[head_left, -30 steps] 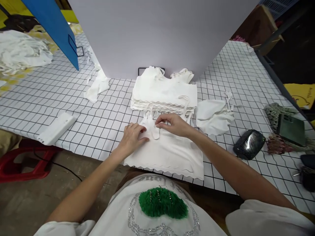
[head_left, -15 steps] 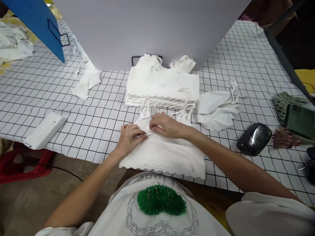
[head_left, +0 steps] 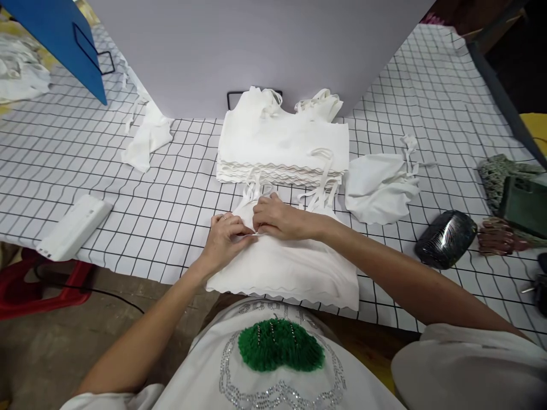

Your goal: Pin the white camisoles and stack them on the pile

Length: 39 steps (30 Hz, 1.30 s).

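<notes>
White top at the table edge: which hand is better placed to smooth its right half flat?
Right, probably. The right hand lies on the white top, its forearm crossing that half. The left hand pinches fabric at the left side, beside the stack.

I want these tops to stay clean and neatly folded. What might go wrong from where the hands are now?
The white top under both hands hangs its scalloped hem over the table edge, so it may slide off toward the floor. The left hand and right hand pinch near the straps, which lie against the loose straps of the folded stack; a tug might snag them and pull the stack askew.
</notes>
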Tool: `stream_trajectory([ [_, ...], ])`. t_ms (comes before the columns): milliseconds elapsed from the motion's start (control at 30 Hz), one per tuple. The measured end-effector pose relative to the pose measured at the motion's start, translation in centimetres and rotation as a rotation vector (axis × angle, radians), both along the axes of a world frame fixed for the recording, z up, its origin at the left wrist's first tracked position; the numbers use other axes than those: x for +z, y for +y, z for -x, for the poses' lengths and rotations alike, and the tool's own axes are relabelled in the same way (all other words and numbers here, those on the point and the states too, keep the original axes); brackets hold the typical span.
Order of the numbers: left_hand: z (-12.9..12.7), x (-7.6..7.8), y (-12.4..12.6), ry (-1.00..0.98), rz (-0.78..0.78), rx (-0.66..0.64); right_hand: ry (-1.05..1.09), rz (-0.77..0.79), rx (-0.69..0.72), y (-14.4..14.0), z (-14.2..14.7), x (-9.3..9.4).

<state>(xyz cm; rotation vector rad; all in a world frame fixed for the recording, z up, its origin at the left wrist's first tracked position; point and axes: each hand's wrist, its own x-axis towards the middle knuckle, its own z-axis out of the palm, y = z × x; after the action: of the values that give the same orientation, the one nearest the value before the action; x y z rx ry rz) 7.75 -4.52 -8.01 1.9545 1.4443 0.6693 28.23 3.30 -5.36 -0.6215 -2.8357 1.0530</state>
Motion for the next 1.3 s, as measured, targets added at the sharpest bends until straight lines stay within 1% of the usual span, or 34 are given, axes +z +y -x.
stream_trajectory([
  [133, 0.0, 0.1, 0.0, -0.007, 0.012, -0.001, 0.002, 0.008, 0.025, 0.1, -0.1, 0.3],
  [433, 0.0, 0.4, 0.1, -0.013, 0.031, -0.009, 0.073, 0.031, -0.028, 0.0, -0.1, -0.3],
  [700, 0.1, 0.5, 0.2, -0.039, 0.052, -0.030, 0.159, -0.074, -0.040, -0.5, 0.8, -0.9],
  [1000, 0.1, 0.5, 0.2, -0.039, 0.067, -0.027, 0.271, -0.025, -0.133, -0.5, 0.4, -1.6],
  [1167, 0.0, 0.6, 0.1, -0.029, 0.056, -0.011, 0.390, -0.005, -0.217, -1.6, 0.8, -2.3],
  [1300, -0.1, 0.6, 0.0, -0.026, 0.044, -0.006, 0.441, -0.040, -0.284, -2.5, 1.0, -2.7],
])
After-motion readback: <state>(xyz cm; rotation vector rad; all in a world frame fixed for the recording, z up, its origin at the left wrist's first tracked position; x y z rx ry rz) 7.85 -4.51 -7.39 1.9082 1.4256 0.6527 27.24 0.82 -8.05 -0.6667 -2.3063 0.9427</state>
